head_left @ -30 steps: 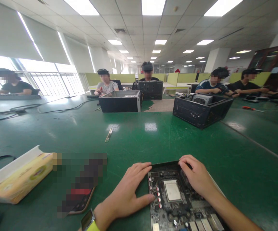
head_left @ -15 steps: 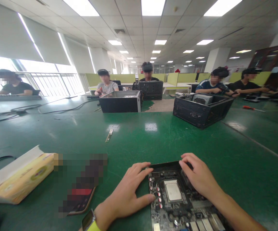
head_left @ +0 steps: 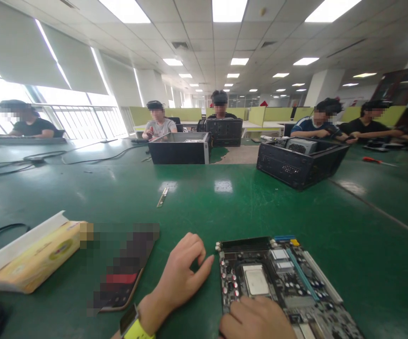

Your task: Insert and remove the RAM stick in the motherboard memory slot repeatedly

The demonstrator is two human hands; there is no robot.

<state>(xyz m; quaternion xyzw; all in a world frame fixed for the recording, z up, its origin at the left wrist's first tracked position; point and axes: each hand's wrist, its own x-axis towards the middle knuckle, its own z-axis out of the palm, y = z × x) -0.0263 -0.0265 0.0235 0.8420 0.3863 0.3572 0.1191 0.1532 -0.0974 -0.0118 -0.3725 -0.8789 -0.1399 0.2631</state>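
A motherboard (head_left: 289,278) lies flat on the green table, a silver processor (head_left: 256,281) seated in its socket. Dark memory slots run along its far edge. My right hand (head_left: 257,318) is over the near left part of the board, just below the processor. Its fingers are curled down and closed, and their tips are hidden, so I cannot tell what they hold. To the left of the board my left hand (head_left: 186,268) rests apart from it, fingers bent and thumb held away, with nothing in it.
A memory stick (head_left: 162,197) lies ahead. A phone-like object (head_left: 129,278), partly pixelated, and a tissue pack (head_left: 44,256) lie left. Across the table stand computer cases (head_left: 179,151) (head_left: 299,162), a screwdriver (head_left: 377,161), cables (head_left: 34,161) and several seated people.
My left hand has let go of the board's left edge and curled its fingers. My right hand has moved from the far edge back toward me, below the processor.
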